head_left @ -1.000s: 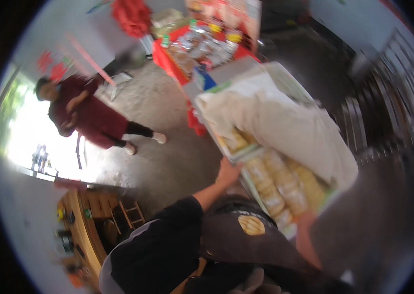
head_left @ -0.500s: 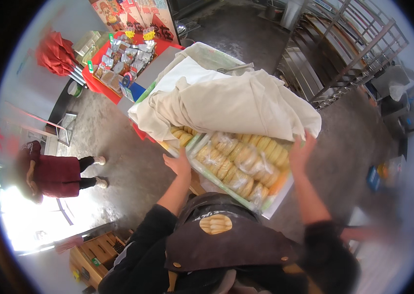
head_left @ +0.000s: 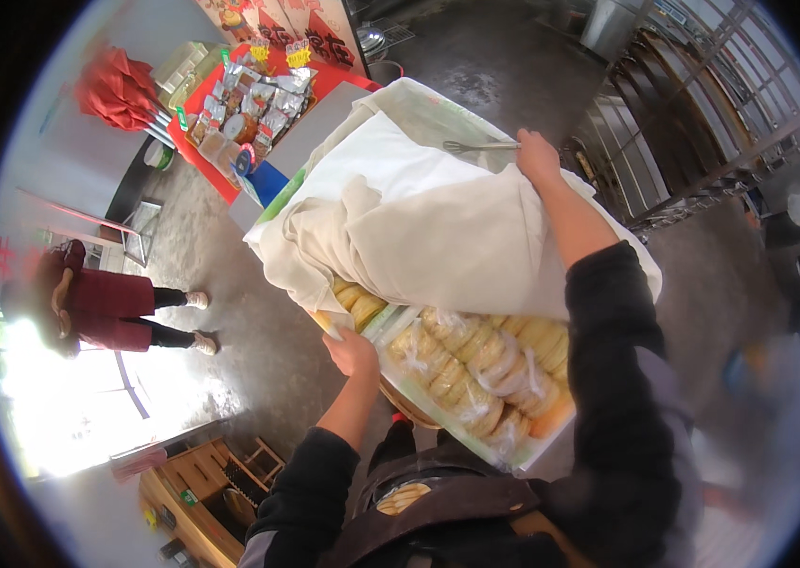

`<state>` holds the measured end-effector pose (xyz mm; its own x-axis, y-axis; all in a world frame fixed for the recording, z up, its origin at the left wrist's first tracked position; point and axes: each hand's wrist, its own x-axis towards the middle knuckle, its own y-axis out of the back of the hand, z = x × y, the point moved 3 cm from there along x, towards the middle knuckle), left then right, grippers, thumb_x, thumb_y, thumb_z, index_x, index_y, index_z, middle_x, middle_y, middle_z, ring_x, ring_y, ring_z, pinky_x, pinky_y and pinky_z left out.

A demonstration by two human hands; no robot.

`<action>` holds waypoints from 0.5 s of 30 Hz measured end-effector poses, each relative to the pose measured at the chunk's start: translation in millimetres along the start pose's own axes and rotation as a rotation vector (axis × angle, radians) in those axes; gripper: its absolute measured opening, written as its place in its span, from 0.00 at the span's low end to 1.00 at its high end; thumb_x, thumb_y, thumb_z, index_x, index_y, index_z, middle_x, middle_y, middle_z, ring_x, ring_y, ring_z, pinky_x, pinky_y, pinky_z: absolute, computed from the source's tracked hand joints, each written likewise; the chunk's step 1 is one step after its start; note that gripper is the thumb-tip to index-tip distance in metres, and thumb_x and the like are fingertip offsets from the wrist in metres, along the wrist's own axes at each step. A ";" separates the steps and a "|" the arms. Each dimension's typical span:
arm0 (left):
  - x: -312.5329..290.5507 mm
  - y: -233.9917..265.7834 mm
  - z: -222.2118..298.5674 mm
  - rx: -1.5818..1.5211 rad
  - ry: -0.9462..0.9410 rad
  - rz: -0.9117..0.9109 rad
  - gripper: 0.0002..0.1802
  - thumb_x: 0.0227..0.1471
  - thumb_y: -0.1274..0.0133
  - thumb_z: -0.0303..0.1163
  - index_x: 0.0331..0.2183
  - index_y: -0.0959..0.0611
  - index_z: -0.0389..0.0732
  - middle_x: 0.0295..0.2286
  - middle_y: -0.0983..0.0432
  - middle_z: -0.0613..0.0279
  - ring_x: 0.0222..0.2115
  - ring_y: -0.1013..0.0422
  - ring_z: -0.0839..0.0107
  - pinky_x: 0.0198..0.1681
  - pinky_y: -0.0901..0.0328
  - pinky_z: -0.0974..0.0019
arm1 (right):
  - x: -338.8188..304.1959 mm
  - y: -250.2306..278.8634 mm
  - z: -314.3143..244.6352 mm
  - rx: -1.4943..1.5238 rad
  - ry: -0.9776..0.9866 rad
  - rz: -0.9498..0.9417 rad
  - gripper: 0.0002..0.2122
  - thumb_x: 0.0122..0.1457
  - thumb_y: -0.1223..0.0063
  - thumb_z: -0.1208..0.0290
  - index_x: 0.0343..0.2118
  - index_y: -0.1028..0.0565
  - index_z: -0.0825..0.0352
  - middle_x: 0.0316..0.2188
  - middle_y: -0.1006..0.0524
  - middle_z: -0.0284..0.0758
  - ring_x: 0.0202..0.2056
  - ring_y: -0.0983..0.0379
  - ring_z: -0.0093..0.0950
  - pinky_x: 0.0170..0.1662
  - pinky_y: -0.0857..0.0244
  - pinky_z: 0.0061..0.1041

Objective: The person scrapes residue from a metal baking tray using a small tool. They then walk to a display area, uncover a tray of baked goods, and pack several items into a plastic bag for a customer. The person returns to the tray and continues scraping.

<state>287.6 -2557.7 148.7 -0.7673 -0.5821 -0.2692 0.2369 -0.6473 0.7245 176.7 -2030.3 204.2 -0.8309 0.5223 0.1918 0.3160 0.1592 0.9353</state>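
The whisk (head_left: 485, 147) points its handle at the nearer right hand (head_left: 539, 159); the left hand (head_left: 352, 353) is beside the cloth (head_left: 447, 246). Whether either grip pinches, I can't tell.

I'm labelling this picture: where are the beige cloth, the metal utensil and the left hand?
Beige cloth (head_left: 461, 232): head view, on its broad middle.
Metal utensil (head_left: 484, 147): head view, near mid-length.
Left hand (head_left: 354, 354): head view, on the back of the hand.

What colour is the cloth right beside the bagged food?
Beige, with no pattern visible: the cloth shows best in the head view, beside the bagged food.
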 end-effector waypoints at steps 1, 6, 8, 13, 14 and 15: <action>0.5 -0.5 -0.2 0.016 -0.004 0.014 0.27 0.64 0.54 0.44 0.58 0.27 0.39 0.51 0.23 0.42 0.52 0.27 0.42 0.55 0.34 0.45 | 0.7 0.5 1.7 -0.007 0.043 -0.001 0.06 0.61 0.42 0.68 0.39 0.24 0.60 0.40 0.23 0.39 0.44 0.23 0.46 0.47 0.29 0.45; 5.8 -5.2 -9.8 0.015 -0.055 0.023 0.27 0.64 0.54 0.44 0.58 0.28 0.37 0.52 0.24 0.41 0.53 0.28 0.41 0.56 0.34 0.46 | -5.0 60.9 2.6 0.049 0.186 0.046 0.07 0.61 0.40 0.67 0.36 0.26 0.61 0.37 0.22 0.37 0.41 0.24 0.45 0.43 0.30 0.44; 6.7 -4.5 -11.1 0.019 -0.093 0.014 0.27 0.65 0.55 0.44 0.58 0.28 0.36 0.53 0.25 0.40 0.54 0.29 0.41 0.57 0.35 0.47 | -24.0 99.3 6.9 0.085 0.207 0.090 0.08 0.60 0.39 0.66 0.35 0.26 0.62 0.35 0.23 0.37 0.39 0.24 0.44 0.41 0.31 0.43; 6.1 -3.7 -12.3 -0.003 -0.038 -0.068 0.29 0.67 0.58 0.44 0.59 0.30 0.33 0.57 0.29 0.39 0.56 0.31 0.42 0.59 0.36 0.47 | -171.8 165.9 31.1 0.259 -0.135 0.363 0.14 0.58 0.34 0.63 0.28 0.28 0.65 0.25 0.25 0.40 0.29 0.26 0.42 0.34 0.34 0.41; 6.2 -2.7 -13.6 -0.016 -0.046 -0.082 0.29 0.67 0.58 0.45 0.60 0.30 0.32 0.57 0.30 0.39 0.57 0.31 0.42 0.59 0.36 0.47 | -213.3 170.7 33.1 0.280 -0.163 0.430 0.14 0.58 0.34 0.63 0.27 0.28 0.66 0.24 0.25 0.40 0.28 0.26 0.42 0.33 0.34 0.41; 7.1 -3.6 -14.4 -0.031 -0.044 -0.123 0.30 0.67 0.58 0.46 0.60 0.31 0.31 0.57 0.30 0.39 0.57 0.32 0.42 0.60 0.36 0.47 | -251.5 172.5 36.6 0.251 -0.220 0.424 0.14 0.58 0.34 0.63 0.27 0.28 0.66 0.25 0.24 0.40 0.28 0.26 0.42 0.33 0.33 0.40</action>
<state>290.0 -2566.6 135.1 -0.8167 -0.4756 -0.3267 0.1568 -0.7279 0.6675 456.9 -2103.6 306.4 -0.4995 0.7431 0.4453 0.7249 0.0772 0.6845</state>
